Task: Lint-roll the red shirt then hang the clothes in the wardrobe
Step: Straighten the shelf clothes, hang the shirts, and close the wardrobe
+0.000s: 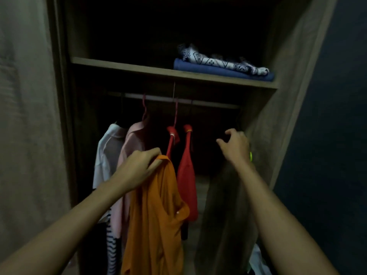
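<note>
Open wardrobe (pixel 264 120): rail (pixel 208 102) under the shelf (pixel 127 66), white and pink shirts toward the left end, red shirt (pixel 186 175) hanging mid-rail. Left hand (pixel 139 169) pinching the orange shirt (pixel 156 219) at the collar; right hand (pixel 236 145) half-open near the right wall, a dim garment below it, grip unclear. Risk: orange shirt slipping if released unhooked.

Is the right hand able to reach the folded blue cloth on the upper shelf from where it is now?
Probably yes: the right hand is open and holds nothing, and nothing stands between it and the folded blue cloth, which lies at the shelf front.
</note>
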A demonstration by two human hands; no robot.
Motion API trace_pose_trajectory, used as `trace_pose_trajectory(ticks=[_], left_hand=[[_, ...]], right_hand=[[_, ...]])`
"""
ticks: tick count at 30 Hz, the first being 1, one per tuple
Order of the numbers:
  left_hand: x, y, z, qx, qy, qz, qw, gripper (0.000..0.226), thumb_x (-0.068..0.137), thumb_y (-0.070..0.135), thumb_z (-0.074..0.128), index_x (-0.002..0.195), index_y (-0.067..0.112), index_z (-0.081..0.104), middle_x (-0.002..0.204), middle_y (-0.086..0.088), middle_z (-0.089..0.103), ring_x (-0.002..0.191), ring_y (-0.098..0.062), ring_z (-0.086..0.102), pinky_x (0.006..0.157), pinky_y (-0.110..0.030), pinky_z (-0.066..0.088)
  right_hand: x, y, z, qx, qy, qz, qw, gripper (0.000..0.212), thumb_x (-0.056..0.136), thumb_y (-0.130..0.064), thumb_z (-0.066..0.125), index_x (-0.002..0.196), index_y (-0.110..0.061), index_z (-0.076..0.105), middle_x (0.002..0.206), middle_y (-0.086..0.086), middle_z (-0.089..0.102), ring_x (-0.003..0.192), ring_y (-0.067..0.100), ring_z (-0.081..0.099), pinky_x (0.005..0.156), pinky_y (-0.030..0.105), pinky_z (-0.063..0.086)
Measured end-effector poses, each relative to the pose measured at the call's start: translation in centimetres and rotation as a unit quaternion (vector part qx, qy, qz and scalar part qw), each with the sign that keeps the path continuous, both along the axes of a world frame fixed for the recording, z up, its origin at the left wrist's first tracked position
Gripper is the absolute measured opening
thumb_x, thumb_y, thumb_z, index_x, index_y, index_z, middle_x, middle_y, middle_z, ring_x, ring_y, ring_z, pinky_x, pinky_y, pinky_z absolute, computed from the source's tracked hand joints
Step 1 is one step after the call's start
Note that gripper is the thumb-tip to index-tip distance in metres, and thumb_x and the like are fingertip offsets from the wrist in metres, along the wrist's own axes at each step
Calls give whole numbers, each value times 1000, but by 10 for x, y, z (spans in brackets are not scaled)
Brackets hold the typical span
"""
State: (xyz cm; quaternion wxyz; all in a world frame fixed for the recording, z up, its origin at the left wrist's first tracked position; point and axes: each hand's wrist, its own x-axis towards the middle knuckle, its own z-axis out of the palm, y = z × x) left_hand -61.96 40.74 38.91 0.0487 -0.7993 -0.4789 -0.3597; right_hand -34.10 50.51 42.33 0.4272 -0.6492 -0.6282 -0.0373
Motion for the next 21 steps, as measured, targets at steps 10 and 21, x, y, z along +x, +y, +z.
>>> trace_pose_trajectory(ticks=[10, 21], left_hand=[[30, 29, 16, 32, 3, 17, 999, 23, 88, 46, 37, 80, 30, 51, 68, 12, 56, 64, -10, 55, 59, -37, 45], [6, 39, 5, 39, -15, 29, 999, 36, 86, 57, 26, 83, 35, 54, 69, 14, 58, 69, -3, 57, 59, -32, 48]], right_hand=[[20, 69, 0, -77, -157, -148, 973, 54, 86, -8, 58, 135, -16, 35, 130, 21, 40, 112, 38, 47, 86, 45, 46], [26, 128, 12, -115, 183, -7, 976, 32, 93, -14, 53, 118, 5, 57, 123, 26, 60, 113, 38, 59, 92, 37, 48]])
